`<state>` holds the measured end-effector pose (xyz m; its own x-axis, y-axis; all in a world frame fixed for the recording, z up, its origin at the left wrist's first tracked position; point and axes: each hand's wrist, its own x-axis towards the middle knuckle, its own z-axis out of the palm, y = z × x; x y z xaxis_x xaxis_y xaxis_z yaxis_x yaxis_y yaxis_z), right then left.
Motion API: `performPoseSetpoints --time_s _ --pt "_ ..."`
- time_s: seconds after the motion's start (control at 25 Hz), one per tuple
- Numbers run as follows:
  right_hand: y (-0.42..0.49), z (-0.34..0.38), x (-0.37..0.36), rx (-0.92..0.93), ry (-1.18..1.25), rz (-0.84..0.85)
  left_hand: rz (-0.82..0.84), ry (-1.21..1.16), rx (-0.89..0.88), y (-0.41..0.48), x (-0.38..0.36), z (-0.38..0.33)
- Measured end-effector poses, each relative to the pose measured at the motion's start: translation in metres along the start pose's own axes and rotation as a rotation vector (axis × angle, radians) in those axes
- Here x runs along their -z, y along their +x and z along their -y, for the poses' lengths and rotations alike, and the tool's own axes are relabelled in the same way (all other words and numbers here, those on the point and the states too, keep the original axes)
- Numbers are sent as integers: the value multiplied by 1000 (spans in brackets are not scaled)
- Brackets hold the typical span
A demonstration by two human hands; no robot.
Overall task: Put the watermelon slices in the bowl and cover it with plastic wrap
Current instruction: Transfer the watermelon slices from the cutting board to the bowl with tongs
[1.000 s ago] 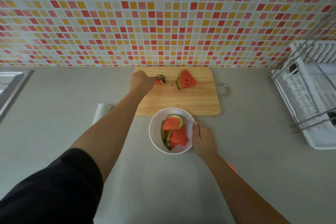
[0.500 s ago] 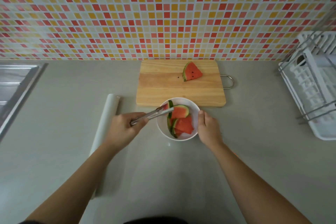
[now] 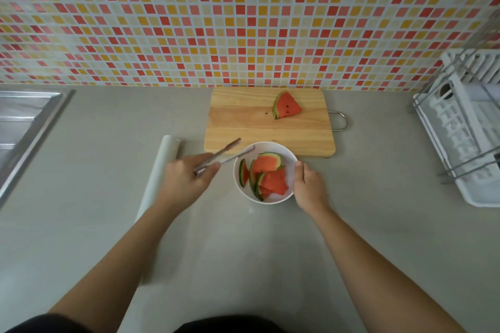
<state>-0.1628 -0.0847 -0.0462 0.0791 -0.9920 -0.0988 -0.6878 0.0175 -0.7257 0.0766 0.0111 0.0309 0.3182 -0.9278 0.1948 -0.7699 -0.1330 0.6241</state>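
The left hand (image 3: 186,178) had its fingers curled round the handle end of a pair of metal tongs (image 3: 224,155). The two arms of the tongs stood apart and held nothing. Their tips lay over the near edge of the cutting board (image 3: 257,127) and the left rim of the bowl (image 3: 290,155).

The right hand (image 3: 308,186) gripped the bowl on its right side, thumb on the rim and palm against the outer wall. The remaining fingers were hidden behind the bowl.

The white bowl stood on the countertop (image 3: 378,224), just in front of the board's near edge. It held several watermelon slices (image 3: 267,173), red flesh and green rind, leaning on one another. One further slice (image 3: 286,108) lay flat on the far half of the board, rind to the left, with a loose seed (image 3: 266,113) just beside it.

The board was pale wood with a metal loop handle (image 3: 341,120) on its right end, and it lay close to the wall. A roll of plastic wrap (image 3: 162,170) lay on the counter to the left of the left hand, running away from the person.

The countertop was a plain matt grey. A steel sink (image 3: 21,121) was set in at the far left, and a white dish rack (image 3: 465,138) with wire rails stood at the far right. The wall (image 3: 243,21) behind was covered in small mosaic tiles of red, pink, orange and cream.
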Motion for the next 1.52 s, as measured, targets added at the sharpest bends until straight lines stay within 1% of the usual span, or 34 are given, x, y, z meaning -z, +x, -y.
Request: performPoseSetpoints --time_s 0.08,0.16,0.24,0.36,0.44,0.52,0.68,0.92,1.08,1.28,1.4,1.52 --pt "1 0 -1 -3 -11 0 97 -62 173 35 -2 -1" --pt "1 1 0 8 -6 6 208 -115 253 73 -14 -5" --pt "0 1 0 24 6 6 259 -226 346 108 -35 -9" --pt "-1 -1 -1 39 24 -1 323 -483 568 148 -68 -13" --pt "2 -3 -2 44 10 -6 346 -520 643 168 -83 -14" --pt "2 -6 -4 59 -5 -12 347 -511 669 181 -91 -13" --pt "1 -7 -4 76 12 -19 382 -418 654 194 -99 -14" --pt "1 -6 -2 91 6 -30 328 -403 640 196 -103 -13" --pt "1 -6 -2 85 13 -29 298 -506 664 197 -104 -15" --pt "1 -6 -1 82 33 -26 284 -547 676 195 -99 -14" --pt "1 -6 -1 74 24 -26 309 -604 742 188 -93 -4" --pt "2 -7 -2 89 17 -29 330 -728 852 176 -85 6"
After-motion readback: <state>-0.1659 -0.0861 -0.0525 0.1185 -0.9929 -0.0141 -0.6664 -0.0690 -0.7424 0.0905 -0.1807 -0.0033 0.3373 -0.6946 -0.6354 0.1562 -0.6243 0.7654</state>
